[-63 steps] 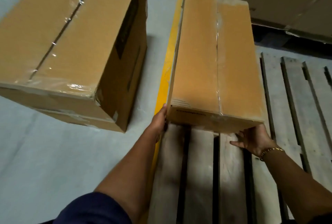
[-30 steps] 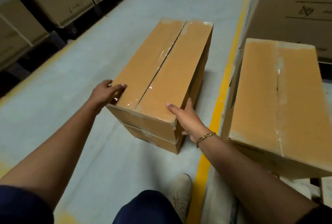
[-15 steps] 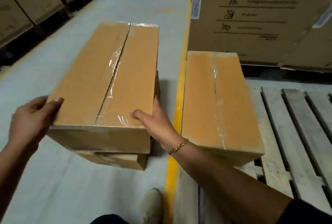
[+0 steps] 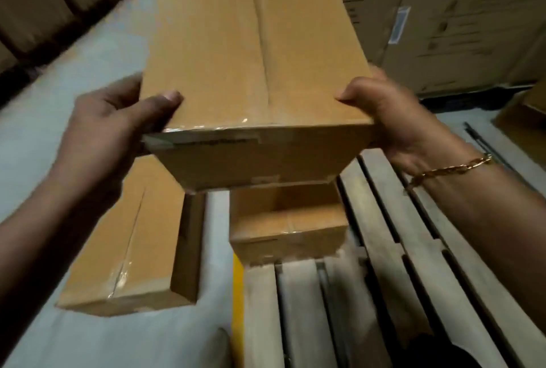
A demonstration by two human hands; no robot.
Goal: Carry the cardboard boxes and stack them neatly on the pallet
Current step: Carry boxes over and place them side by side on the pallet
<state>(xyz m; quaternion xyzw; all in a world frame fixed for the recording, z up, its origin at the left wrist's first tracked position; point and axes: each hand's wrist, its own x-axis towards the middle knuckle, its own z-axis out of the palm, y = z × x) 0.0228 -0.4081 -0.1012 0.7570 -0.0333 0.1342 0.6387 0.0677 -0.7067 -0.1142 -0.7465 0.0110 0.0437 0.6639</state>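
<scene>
Pallet (image 4: 384, 294) below; our left hand (image 4: 100, 137) and right hand (image 4: 404, 122) clamp a box (image 4: 251, 72) by its near corners, airborne.

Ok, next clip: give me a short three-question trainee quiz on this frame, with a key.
1. True or false: both hands hold the raised box.
2. How many other plain boxes lie below it? A) none B) one C) two
3. Fill in: the box beneath the raised one sits on the ____.

Key
1. True: the left hand and right hand each have a grip on a near corner, thumbs on top.
2. C: the floor box and the pallet box.
3. pallet.
</scene>
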